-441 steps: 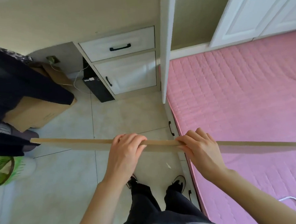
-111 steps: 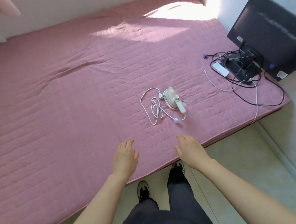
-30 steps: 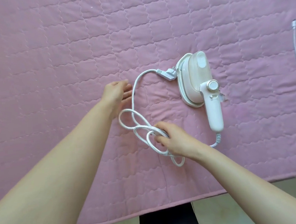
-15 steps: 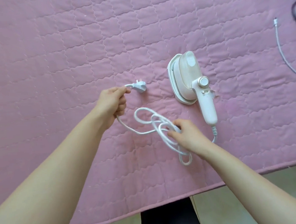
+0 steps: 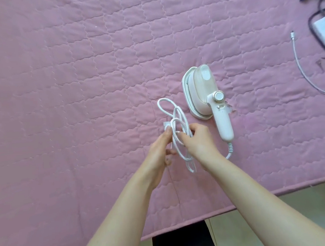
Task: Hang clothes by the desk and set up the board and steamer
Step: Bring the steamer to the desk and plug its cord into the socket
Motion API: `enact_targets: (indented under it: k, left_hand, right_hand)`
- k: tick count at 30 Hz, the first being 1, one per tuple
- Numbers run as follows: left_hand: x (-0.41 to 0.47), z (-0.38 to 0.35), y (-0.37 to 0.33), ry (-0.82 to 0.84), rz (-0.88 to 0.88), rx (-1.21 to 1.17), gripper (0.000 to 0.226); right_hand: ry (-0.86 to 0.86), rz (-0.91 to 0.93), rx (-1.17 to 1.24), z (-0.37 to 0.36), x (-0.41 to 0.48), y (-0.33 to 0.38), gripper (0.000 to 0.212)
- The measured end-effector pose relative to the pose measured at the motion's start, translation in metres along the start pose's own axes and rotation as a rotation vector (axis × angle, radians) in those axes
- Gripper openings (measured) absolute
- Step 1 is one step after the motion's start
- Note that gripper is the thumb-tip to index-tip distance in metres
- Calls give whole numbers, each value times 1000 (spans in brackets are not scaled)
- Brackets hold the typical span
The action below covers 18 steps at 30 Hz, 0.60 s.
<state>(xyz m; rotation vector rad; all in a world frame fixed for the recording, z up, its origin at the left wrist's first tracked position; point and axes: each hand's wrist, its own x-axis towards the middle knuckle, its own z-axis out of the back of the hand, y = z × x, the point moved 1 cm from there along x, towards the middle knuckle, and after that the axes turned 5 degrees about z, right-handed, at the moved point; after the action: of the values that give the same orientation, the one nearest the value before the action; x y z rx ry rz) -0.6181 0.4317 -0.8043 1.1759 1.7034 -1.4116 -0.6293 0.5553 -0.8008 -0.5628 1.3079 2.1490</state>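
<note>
My right hand (image 5: 195, 139) curled round the gathered loops of the white cord (image 5: 179, 119), knuckles up. My left hand (image 5: 158, 151) sat close against it, fingertips pinching the cord by its plug (image 5: 166, 125). Both forearms reached out over the pink quilt (image 5: 78, 90). The steamer (image 5: 205, 93) lay on the quilt just right of my hands, handle toward me.

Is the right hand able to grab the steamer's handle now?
Likely yes, once it lets go: the right hand grips the coiled cord, but the steamer handle lies close beside it on the quilt, nothing between.
</note>
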Motion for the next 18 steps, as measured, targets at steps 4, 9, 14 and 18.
enact_targets:
  k: [4,9,14,18]
  left_hand:
    - [6,-18,-1,58,-106,-9,70]
    - [11,-30,-3,-30,-151,-64,40]
    - [20,-24,-4,-221,-38,-164,87]
    - [21,-17,-11,-149,-77,-251,44]
  right_hand:
    - [10,-19,-65,-6,-6,0,9]
    - [-17,23,-31,-3,-17,1,23]
    - [-61,174,-22,1,-30,-2,32]
    - [-11,359,-177,2,-36,-18,42]
